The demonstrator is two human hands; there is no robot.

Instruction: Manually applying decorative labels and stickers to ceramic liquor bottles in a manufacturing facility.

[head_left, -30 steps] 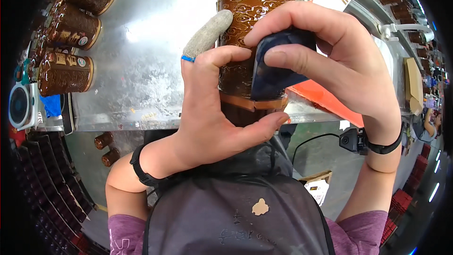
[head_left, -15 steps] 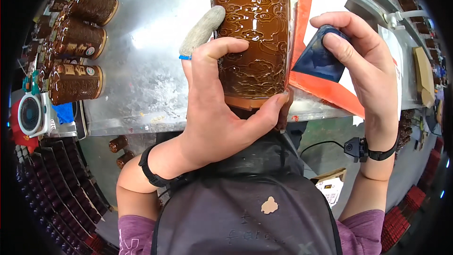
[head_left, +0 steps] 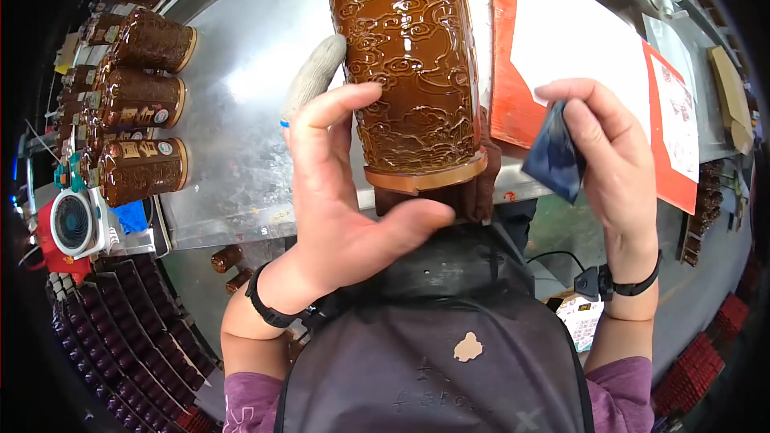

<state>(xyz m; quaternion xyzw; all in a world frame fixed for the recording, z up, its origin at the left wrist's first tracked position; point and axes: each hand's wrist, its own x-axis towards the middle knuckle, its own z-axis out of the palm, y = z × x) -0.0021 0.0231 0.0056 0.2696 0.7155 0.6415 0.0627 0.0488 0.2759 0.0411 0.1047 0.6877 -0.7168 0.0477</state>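
Note:
A large glossy brown bottle (head_left: pixel 405 72) with raised cloud patterns lies with its gold-edged base towards me. Along its left side curves my left hand (head_left: pixel 341 184), the index fingertip against the glass and the thumb below the base. Another finger of that hand wears a grey knitted finger cover (head_left: pixel 317 72). Under the bottle's near end shows dark brown cloth (head_left: pixel 491 180). To the right, my right hand (head_left: pixel 605 144) pinches a thin, dark blue, pointed flat piece (head_left: pixel 555 156) between thumb and fingers, apart from the bottle. What it is made of I cannot tell.
Several similar brown bottles (head_left: pixel 144 168) lie in a row at the left. A small white fan (head_left: pixel 72 220) stands near them. White paper (head_left: pixel 577 24) covers red-orange sheets (head_left: pixel 513 104) on the metal table (head_left: pixel 233 128) at the right. Racks of dark bottles (head_left: pixel 120 329) sit lower left.
The bottle has shifted slightly left, and its base shows more. My left thumb has come away from the base's edge. My right hand has moved down with the blue piece, which is tilted more edge-on.

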